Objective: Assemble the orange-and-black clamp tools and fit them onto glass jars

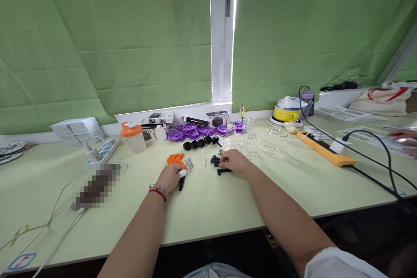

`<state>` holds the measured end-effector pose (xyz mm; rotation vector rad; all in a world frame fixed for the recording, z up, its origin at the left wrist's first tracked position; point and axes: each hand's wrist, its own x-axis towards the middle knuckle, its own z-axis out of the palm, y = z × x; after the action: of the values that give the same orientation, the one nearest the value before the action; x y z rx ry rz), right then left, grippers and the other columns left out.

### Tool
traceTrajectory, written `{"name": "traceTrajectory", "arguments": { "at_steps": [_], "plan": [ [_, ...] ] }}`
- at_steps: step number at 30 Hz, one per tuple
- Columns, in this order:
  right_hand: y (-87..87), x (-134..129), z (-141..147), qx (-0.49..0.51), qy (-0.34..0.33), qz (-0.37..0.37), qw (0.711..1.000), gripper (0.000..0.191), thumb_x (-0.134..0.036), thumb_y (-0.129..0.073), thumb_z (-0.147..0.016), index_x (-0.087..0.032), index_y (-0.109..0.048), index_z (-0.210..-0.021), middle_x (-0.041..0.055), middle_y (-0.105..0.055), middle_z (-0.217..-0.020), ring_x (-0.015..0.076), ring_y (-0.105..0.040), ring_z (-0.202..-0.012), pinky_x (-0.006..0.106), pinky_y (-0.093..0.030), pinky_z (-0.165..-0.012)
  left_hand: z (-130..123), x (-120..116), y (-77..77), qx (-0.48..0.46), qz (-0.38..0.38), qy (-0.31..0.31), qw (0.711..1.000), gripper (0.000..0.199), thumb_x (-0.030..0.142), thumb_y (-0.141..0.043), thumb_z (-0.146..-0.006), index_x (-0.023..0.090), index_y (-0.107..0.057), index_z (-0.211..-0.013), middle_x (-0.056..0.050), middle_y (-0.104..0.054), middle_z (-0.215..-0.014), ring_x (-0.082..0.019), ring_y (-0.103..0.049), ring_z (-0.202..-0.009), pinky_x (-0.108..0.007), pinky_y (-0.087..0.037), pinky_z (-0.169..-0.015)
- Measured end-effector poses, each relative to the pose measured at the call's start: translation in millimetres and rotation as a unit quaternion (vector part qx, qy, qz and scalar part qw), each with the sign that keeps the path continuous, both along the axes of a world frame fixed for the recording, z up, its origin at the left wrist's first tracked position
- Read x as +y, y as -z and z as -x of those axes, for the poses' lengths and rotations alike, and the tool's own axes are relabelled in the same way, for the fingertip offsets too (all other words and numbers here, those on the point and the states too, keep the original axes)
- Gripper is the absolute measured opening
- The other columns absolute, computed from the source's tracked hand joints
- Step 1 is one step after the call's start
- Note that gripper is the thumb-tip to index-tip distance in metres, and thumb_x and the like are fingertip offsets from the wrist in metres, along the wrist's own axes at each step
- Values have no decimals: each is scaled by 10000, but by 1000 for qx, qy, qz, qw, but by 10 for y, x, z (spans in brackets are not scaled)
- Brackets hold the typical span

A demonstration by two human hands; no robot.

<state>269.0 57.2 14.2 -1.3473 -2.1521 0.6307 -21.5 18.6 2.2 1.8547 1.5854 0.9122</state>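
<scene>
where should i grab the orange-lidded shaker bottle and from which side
Around the translucent body, just below the orange lid, probably from the near side with the left hand. The bottle stands upright with rounded sides for fingers to wrap, while the power strip lies to its left and a printed box to its right.

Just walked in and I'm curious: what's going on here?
Someone's right hand is at a small group of black plastic pieces on the pale green table, while the left hand is beside a row of orange angled plastic pieces. Round purple plastic parts lie farther back. Whether either hand grips anything is unclear.
</scene>
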Motion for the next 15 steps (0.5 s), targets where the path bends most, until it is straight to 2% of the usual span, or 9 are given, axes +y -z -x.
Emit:
{"name": "traceTrajectory", "arguments": {
  "at_steps": [3,7,10,15],
  "plan": [
    [6,3,-60,7,-11,25,1000,105,-277,-651,-663,-187,-704,-651,6,-634,-642,133,-523,-572,242,-370,-524,17,-1,3,40,14,-2,999,131,296,-611,-675,215,-639,-576,-33,-577,-594,-212,-514,-598,-327,-359,-591],
    [10,26,-156,11,-54,62,997,149,-327,-670,-654,-196,-739,-673,20,-672,-664,157,-564,-614,258,-403,-554,38,5,7,46,20,-15,999,94,295,-617,-654,216,-660,-623,-37,-588,-615,-223,-535,-614,-327,-367,-586],
    [4,29,-188,5,-82,77,994,175,-369,-724,-597,-205,-744,-654,22,-679,-675,164,-569,-619,259,-405,-546,45,14,11,73,27,-17,997,110,296,-591,-675,220,-670,-659,-41,-600,-644,-226,-539,-620,-331,-369,-588],
    [-6,5,-157,-26,-76,80,994,171,-299,-777,-495,-216,-742,-640,13,-656,-649,158,-549,-580,251,-381,-496,49,31,15,83,15,-15,996,113,269,-564,-694,219,-661,-664,-48,-620,-714,-234,-554,-689,-341,-380,-632]
  ]
}}
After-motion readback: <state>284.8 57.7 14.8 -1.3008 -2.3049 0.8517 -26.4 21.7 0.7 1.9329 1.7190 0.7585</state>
